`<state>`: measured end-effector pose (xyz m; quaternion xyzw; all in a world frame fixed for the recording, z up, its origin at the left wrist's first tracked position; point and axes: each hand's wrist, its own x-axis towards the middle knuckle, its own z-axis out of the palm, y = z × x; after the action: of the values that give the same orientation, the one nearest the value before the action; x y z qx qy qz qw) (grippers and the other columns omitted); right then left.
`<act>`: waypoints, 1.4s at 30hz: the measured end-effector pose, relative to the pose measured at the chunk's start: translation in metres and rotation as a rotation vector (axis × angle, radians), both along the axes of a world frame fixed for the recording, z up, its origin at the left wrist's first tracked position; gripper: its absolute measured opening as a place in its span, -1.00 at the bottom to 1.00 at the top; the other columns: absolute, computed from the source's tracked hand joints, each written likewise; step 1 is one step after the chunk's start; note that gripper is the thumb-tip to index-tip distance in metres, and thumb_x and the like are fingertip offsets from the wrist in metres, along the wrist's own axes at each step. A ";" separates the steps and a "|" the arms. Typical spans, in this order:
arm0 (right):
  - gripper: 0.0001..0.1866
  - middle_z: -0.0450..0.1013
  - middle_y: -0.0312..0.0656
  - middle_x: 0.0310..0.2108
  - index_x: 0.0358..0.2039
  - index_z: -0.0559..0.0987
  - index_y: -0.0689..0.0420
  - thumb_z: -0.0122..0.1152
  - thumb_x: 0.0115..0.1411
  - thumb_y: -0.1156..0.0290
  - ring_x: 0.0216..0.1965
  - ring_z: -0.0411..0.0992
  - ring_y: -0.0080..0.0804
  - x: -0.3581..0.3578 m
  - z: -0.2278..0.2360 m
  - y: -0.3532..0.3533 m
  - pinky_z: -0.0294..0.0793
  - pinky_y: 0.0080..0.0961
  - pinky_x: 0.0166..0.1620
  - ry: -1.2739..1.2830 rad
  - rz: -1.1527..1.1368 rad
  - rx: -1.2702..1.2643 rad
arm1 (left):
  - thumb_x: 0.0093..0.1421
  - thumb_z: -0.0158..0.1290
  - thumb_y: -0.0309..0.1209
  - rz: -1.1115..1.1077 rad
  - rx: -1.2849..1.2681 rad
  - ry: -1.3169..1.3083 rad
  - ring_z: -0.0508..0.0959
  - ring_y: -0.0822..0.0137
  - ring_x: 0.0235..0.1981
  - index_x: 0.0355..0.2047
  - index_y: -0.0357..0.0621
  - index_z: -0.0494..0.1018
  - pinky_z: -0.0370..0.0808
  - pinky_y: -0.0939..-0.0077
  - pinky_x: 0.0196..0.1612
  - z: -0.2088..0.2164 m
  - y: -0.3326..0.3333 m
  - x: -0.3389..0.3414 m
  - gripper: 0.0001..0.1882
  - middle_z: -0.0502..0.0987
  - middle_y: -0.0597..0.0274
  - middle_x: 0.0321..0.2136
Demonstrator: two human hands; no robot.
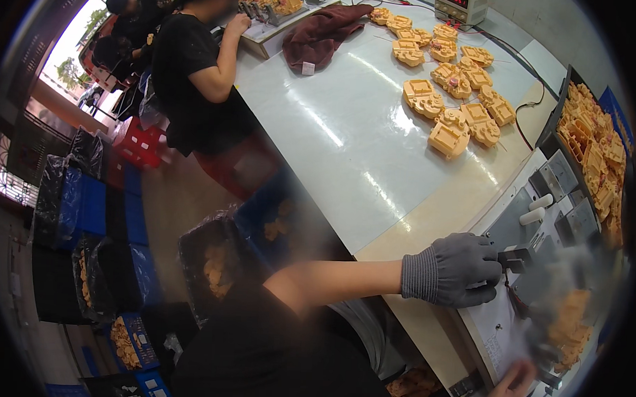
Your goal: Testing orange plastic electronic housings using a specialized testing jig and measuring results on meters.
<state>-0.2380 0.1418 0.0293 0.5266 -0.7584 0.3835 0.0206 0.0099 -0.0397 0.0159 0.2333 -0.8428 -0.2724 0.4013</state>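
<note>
My left hand (462, 270) wears a grey knit glove. Its fingers are curled against a black block (516, 258) on a grey metal fixture (508, 222); what lies inside the fingers is hidden. My right hand (513, 387), bare and partly blurred, is low at the right beside the near side of the fixture, fingers bent, and I cannot make out anything in it. Between the hands and the right rim, orange-yellow moulded plastic housings (571, 323) show behind a blurred patch. Two white cylinders (532, 216) stick out from the fixture.
Several orange-yellow housings (450, 133) lie on the pale table (320, 149). A black bin (569, 130) heaped with orange parts stands at the right. A dark red cloth (324, 34), a power supply (461, 6) and cables are farther back. A co-worker (203, 75) stands at the left edge.
</note>
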 end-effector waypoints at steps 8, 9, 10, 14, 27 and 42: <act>-0.91 0.43 -0.24 -0.30 -0.24 0.50 0.22 0.14 0.24 0.53 -0.22 0.39 -0.47 -0.047 -0.026 0.023 0.40 -0.55 -0.11 -0.022 0.011 0.091 | 0.02 0.17 -0.34 -0.040 -0.010 0.018 0.50 0.13 -0.32 -0.48 -0.09 0.45 0.46 0.29 -0.23 0.006 -0.004 -0.010 -0.85 0.47 0.19 -0.42; -0.94 0.35 -0.15 -0.44 -0.37 0.47 0.28 0.14 0.13 0.58 -0.42 0.35 -0.36 -0.028 -0.021 0.016 0.35 -0.51 -0.35 0.049 0.026 -0.022 | 0.00 0.18 -0.37 -0.052 0.006 0.022 0.50 0.12 -0.34 -0.48 -0.08 0.45 0.45 0.28 -0.26 0.005 -0.004 -0.015 -0.86 0.47 0.18 -0.45; -0.94 0.34 -0.13 -0.46 -0.39 0.46 0.27 0.14 0.09 0.60 -0.44 0.34 -0.33 -0.020 -0.013 0.016 0.34 -0.51 -0.36 0.013 0.008 -0.021 | -0.03 0.21 -0.41 -0.094 -0.011 0.096 0.49 0.10 -0.40 -0.47 -0.08 0.46 0.43 0.27 -0.30 0.012 -0.003 -0.011 -0.86 0.47 0.18 -0.49; -0.91 0.37 -0.12 -0.48 -0.45 0.47 0.25 0.19 0.00 0.62 -0.45 0.41 -0.31 -0.003 0.005 -0.005 0.40 -0.49 -0.35 -0.086 0.030 -0.026 | -0.14 0.22 -0.51 -0.045 -0.133 0.069 0.47 0.20 -0.48 -0.54 -0.06 0.48 0.40 0.34 -0.39 0.027 0.001 0.004 -0.86 0.48 0.28 -0.54; -0.43 0.50 -0.17 -0.45 0.02 0.21 0.28 0.23 0.01 0.63 -0.39 0.53 -0.33 -0.005 0.000 0.001 0.49 -0.50 -0.24 -0.281 0.060 -0.276 | 0.14 0.09 -0.20 -0.498 -0.259 -0.481 0.57 0.11 -0.41 -0.04 -0.06 0.36 0.46 0.31 -0.27 0.114 -0.029 -0.178 -0.59 0.56 0.02 -0.43; -0.47 0.39 -0.16 -0.22 -0.04 0.36 0.27 0.27 -0.08 0.55 -0.26 0.39 -0.46 -0.006 -0.007 -0.012 0.37 -0.56 -0.21 -0.441 0.212 -0.485 | 0.11 -0.03 -0.01 -0.480 -0.552 -0.682 0.54 0.01 -0.17 -0.18 -0.15 0.50 0.43 0.19 -0.08 0.099 -0.028 -0.218 -0.52 0.55 -0.01 -0.24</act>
<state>-0.2437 0.1298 0.0226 0.4868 -0.5724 0.6571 -0.0594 -0.2084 -0.0673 0.1146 -0.0063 -0.9966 -0.0319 0.0757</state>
